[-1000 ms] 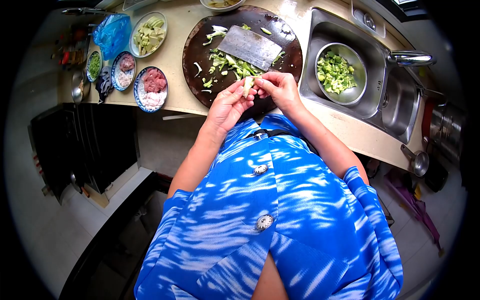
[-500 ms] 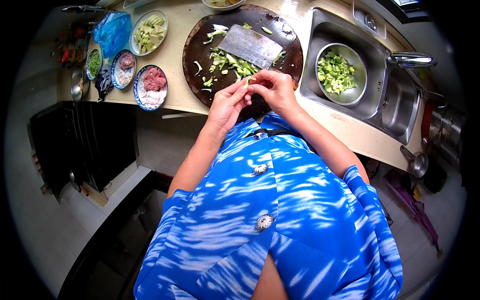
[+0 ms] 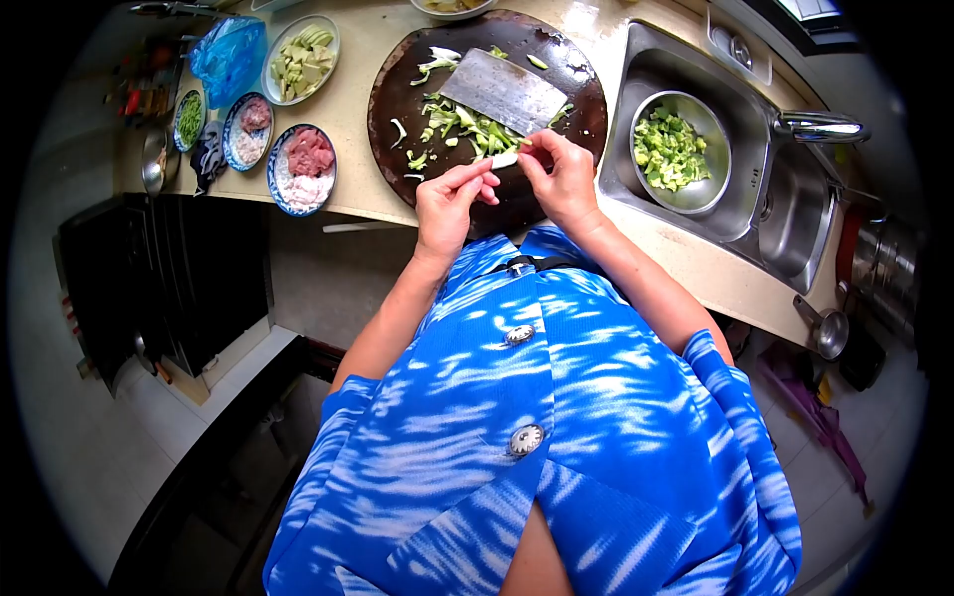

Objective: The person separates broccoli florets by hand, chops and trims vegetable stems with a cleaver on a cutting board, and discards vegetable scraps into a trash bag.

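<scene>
Now one pale-green stalk piece [image 3: 505,160] is between two hands, above the round chopping board [image 3: 402,87].
The left hand [image 3: 455,204] pinches its one end; the right hand [image 3: 561,181] has thumb and forefinger nearly together at the other (if they grip, I cannot tell). Beyond lie loose green strips [image 3: 462,121], too many to count, and one cleaver [image 3: 504,89]; this part looks unfinished. Chopped greens [image 3: 669,149], seemingly done, lie in one steel bowl [image 3: 719,164]. Farther left, three blue-patterned dishes [image 3: 274,177] and one plate [image 3: 335,57] hold food.
</scene>
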Tool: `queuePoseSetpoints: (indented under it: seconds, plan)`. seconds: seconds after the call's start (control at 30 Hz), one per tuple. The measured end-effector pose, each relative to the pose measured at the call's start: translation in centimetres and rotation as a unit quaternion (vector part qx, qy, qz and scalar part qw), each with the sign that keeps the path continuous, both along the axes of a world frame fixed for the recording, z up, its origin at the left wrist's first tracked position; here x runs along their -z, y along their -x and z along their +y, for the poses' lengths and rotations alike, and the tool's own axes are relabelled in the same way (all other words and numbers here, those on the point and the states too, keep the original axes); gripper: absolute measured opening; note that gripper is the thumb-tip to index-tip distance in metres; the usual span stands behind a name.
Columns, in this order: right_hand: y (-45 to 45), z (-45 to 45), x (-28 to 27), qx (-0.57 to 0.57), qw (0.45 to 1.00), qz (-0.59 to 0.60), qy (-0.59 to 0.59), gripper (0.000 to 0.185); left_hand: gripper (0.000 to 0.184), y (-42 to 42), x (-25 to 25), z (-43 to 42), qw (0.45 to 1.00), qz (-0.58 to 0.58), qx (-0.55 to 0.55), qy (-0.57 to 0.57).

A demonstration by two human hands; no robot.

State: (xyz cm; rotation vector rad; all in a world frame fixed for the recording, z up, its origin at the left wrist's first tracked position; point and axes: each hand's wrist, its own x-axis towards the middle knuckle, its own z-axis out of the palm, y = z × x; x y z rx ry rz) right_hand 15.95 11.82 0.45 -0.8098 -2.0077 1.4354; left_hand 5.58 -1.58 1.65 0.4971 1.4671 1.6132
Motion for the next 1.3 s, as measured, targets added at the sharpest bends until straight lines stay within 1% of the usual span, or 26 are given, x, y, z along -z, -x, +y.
queuePoseSetpoints:
  seconds: [0.03,0.07,0.1,0.13,0.17,0.2,0.3,0.37,0.4,0.43,0.5,0.63,0.67,0.7,0.73,0.77,0.83,0.9,0.97,1.03,1.07,1.1,1.17,1.2,1.23,1.3]
  plan:
    - [0.0,0.2,0.1,0.011,1.000,0.003,0.005,0.011,0.028,0.1,0.2,-0.1,0.999,0.023,-0.003,-0.023]
    - [0.0,0.4,0.3,-0.003,0.999,0.013,0.046,0.009,0.028,0.3,0.4,-0.2,0.999,0.023,-0.004,-0.023]
    - [0.0,0.4,1.0,-0.003,0.999,0.012,0.046,0.009,0.027,0.4,0.0,0.0,1.000,-0.015,0.026,-0.007]
    - [0.1,0.3,1.7,-0.039,0.988,0.051,0.144,0.009,0.026,0.5,-0.2,0.1,0.997,-0.053,0.056,0.008]
    - [0.2,0.3,2.3,-0.075,0.964,0.088,0.240,0.008,0.026,0.3,-0.1,0.2,0.997,-0.053,0.055,0.007]
    - [0.2,0.2,1.9,-0.100,0.964,0.073,0.234,0.009,0.024,0.0,0.0,0.4,0.998,-0.045,0.037,0.006]
    - [0.2,-0.2,1.1,-0.134,0.947,0.083,0.279,0.010,0.023,-0.1,0.5,0.5,1.000,-0.029,0.009,-0.006]
    - [0.1,-0.1,0.9,-0.143,0.942,0.079,0.292,0.010,0.023,0.0,-0.1,0.9,0.999,0.000,-0.038,0.031]
    - [0.1,0.0,0.8,-0.151,0.937,0.075,0.305,0.009,0.025,0.3,-0.2,0.7,0.999,0.017,0.002,0.030]
    - [0.1,0.0,0.8,-0.152,0.937,0.075,0.305,0.009,0.025,0.5,-0.2,0.6,0.999,0.018,0.001,0.030]
    - [-0.1,0.1,1.0,-0.174,0.929,0.058,0.321,0.009,0.027,0.7,-0.4,0.6,0.998,0.018,0.053,0.002]
    - [-0.1,0.1,1.3,-0.164,0.927,0.057,0.331,0.009,0.028,1.0,0.9,0.1,0.998,0.020,0.048,-0.019]
    - [-0.1,0.2,1.5,-0.121,0.965,0.017,0.232,0.009,0.029,1.2,1.1,-0.1,0.999,-0.035,0.031,-0.021]
    - [0.0,0.3,1.6,-0.076,0.988,-0.024,0.129,0.009,0.030,1.3,0.9,-0.1,0.996,-0.088,0.013,-0.023]
    - [0.0,0.6,1.0,-0.045,0.993,-0.011,0.110,0.010,0.033,1.3,0.5,-0.1,0.994,-0.104,0.002,-0.024]
    - [0.1,0.9,1.7,-0.032,0.991,0.003,0.126,0.010,0.033,1.4,0.3,-0.2,0.994,-0.103,0.001,-0.023]
    - [0.0,1.7,0.3,-0.050,0.993,-0.026,0.104,0.012,0.036,1.6,0.1,-0.5,0.983,-0.172,0.011,-0.054]
    - [0.3,1.9,-1.4,-0.051,0.991,-0.028,0.118,0.015,0.037,1.7,0.1,-0.6,0.981,-0.183,0.013,-0.060]
    - [0.7,1.8,-1.6,-0.052,0.989,-0.030,0.132,0.018,0.039,1.8,0.1,-0.6,0.979,-0.193,0.015,-0.065]
    - [1.3,1.9,-0.8,-0.034,0.999,-0.003,0.043,0.023,0.040,1.8,0.0,-0.5,0.968,-0.234,0.014,-0.091]
    - [1.4,2.0,-0.5,-0.041,0.999,-0.010,-0.025,0.017,0.040,1.7,-0.1,-0.5,0.968,-0.234,0.013,-0.091]
    - [1.5,1.9,-0.4,-0.041,0.999,-0.010,-0.025,0.017,0.039,1.6,-0.2,-0.5,0.969,-0.228,0.018,-0.098]
    - [1.8,1.5,-0.3,-0.040,0.990,0.031,-0.132,0.010,0.039,1.5,-0.4,-0.4,0.969,-0.222,0.022,-0.104]
    - [1.8,1.4,-0.5,-0.064,0.992,0.004,-0.112,0.007,0.038,1.3,-0.5,-0.3,0.972,-0.209,0.023,-0.106]
    - [1.7,1.3,-0.7,-0.065,0.992,0.003,-0.112,0.007,0.038,1.3,-0.6,-0.3,0.974,-0.196,0.025,-0.110]
    - [1.6,0.9,-1.3,-0.063,0.996,0.032,-0.059,0.007,0.038,1.3,-0.5,-0.3,0.976,-0.187,0.029,-0.106]
